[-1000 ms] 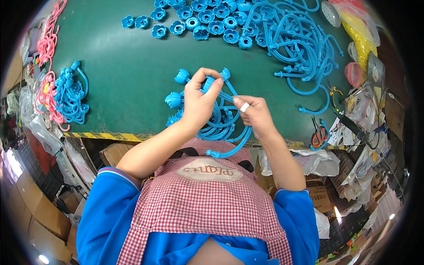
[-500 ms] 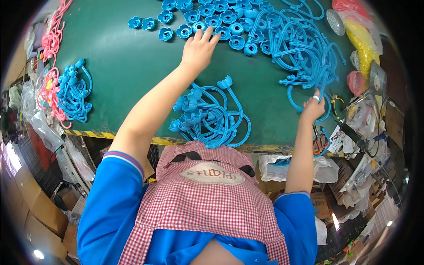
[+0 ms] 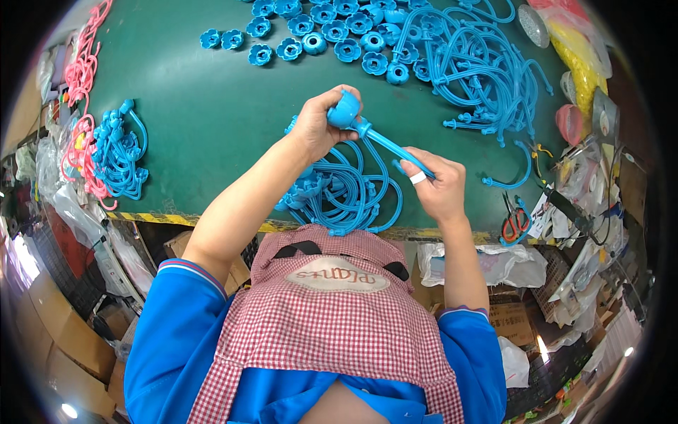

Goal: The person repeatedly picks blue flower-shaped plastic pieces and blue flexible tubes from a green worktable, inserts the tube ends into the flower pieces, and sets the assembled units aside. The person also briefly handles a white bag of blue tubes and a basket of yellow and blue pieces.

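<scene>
Above the middle of the green table, my left hand (image 3: 314, 126) is closed around a blue plastic flower-shaped cup (image 3: 345, 109). My right hand (image 3: 439, 185) grips a blue plastic tube (image 3: 388, 144) that slants up to the left. The tube's knobbed end meets the base of the cup; how far it is inserted is hidden. Just below lies a bundle of blue tubes with flower cups (image 3: 353, 191), partly covered by my left forearm. Loose blue flower cups (image 3: 334, 30) are scattered at the far side, beside a heap of blue tubes (image 3: 487, 78).
At the left lie another blue bundle (image 3: 120, 152) and pink tubes (image 3: 83, 71). A single curved blue tube (image 3: 519, 173) rests at the right, near red-handled scissors (image 3: 510, 225) and yellow-handled pliers (image 3: 540, 152). Yellow-and-black tape (image 3: 166, 218) marks the table's front edge.
My left hand has come back from the loose cups with one cup. My right hand has moved left from the tube heap, bringing a tube to the cup.
</scene>
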Action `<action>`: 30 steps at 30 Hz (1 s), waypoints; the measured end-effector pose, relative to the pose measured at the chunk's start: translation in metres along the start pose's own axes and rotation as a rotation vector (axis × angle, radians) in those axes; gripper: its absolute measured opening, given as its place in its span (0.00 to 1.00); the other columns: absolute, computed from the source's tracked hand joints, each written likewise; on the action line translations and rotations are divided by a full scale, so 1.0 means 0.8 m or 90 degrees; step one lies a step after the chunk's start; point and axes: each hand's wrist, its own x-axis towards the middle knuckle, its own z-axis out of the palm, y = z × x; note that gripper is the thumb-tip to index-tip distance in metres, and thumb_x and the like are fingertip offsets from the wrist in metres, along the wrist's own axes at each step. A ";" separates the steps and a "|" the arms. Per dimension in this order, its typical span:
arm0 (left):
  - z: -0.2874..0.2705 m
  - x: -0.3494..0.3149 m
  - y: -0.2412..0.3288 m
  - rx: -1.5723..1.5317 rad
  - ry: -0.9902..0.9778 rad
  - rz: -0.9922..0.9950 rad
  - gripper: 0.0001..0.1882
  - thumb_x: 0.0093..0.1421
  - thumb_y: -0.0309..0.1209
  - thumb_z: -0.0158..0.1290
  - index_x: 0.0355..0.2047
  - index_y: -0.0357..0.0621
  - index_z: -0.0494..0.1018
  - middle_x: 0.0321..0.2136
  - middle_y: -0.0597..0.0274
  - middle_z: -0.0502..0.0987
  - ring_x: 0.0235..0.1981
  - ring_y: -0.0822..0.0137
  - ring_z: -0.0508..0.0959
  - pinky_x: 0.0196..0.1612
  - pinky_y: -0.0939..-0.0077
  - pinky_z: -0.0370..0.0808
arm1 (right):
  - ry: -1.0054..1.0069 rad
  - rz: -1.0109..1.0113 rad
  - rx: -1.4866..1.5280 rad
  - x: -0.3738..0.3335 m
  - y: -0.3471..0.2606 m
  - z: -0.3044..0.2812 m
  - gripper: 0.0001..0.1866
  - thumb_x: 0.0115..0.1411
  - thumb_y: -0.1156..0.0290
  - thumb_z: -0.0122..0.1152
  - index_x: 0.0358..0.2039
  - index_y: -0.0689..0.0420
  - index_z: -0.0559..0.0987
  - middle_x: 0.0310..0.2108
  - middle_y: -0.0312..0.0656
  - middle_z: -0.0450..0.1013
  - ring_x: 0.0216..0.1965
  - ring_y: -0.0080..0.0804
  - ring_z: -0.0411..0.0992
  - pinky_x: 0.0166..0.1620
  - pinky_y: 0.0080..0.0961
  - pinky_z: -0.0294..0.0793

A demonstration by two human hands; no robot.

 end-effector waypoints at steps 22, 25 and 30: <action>0.030 -0.069 -0.035 -0.101 -0.117 -0.032 0.19 0.64 0.46 0.44 0.29 0.42 0.71 0.29 0.60 0.73 0.31 0.67 0.74 0.33 0.72 0.72 | -0.211 0.012 0.253 0.017 -0.062 -0.034 0.08 0.53 0.72 0.65 0.30 0.64 0.81 0.18 0.38 0.73 0.20 0.19 0.68 0.24 0.19 0.66; 0.021 -0.067 -0.025 -0.069 0.003 -0.015 0.18 0.62 0.46 0.45 0.27 0.44 0.69 0.27 0.61 0.70 0.29 0.68 0.73 0.30 0.74 0.71 | -0.206 0.022 0.086 0.009 -0.053 -0.051 0.09 0.53 0.71 0.65 0.30 0.64 0.81 0.18 0.40 0.73 0.18 0.22 0.70 0.22 0.18 0.65; 0.030 -0.067 -0.028 0.009 -0.024 0.076 0.16 0.61 0.43 0.48 0.27 0.43 0.69 0.26 0.61 0.70 0.24 0.71 0.70 0.27 0.79 0.69 | -0.181 -0.054 -0.013 0.000 -0.059 -0.043 0.09 0.54 0.70 0.63 0.30 0.63 0.81 0.16 0.42 0.71 0.16 0.25 0.69 0.20 0.21 0.63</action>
